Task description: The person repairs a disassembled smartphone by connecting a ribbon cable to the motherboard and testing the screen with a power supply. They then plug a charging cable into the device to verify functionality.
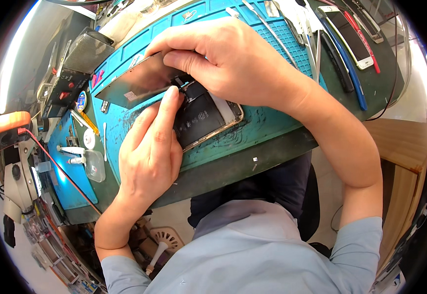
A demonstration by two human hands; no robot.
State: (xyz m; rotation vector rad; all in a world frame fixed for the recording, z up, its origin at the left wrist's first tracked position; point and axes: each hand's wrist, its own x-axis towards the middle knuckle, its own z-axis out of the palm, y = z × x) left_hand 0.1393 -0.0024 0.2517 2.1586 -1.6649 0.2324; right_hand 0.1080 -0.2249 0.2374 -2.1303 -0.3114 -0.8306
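An opened phone body (197,119), its black battery and inner parts showing, lies on the teal silicone mat (263,121). The phone's dark screen panel (136,83) is raised at a tilt along the far side. My right hand (225,66) is closed on the panel's upper edge, thumb bent over its face. My left hand (152,144) is closed round the near left end of the phone, its index fingertip at the small connectors beside the panel's hinge side. Its thumb is mostly hidden. What exactly that fingertip touches is too small to tell.
Tweezers and tools (267,29), a white phone (350,39) and pliers (338,63) lie at the back right. Power units (64,78), an orange-handled device (7,122), a smaller blue mat (66,181) and small bottles (73,152) stand left. A wooden cabinet (404,147) is at right.
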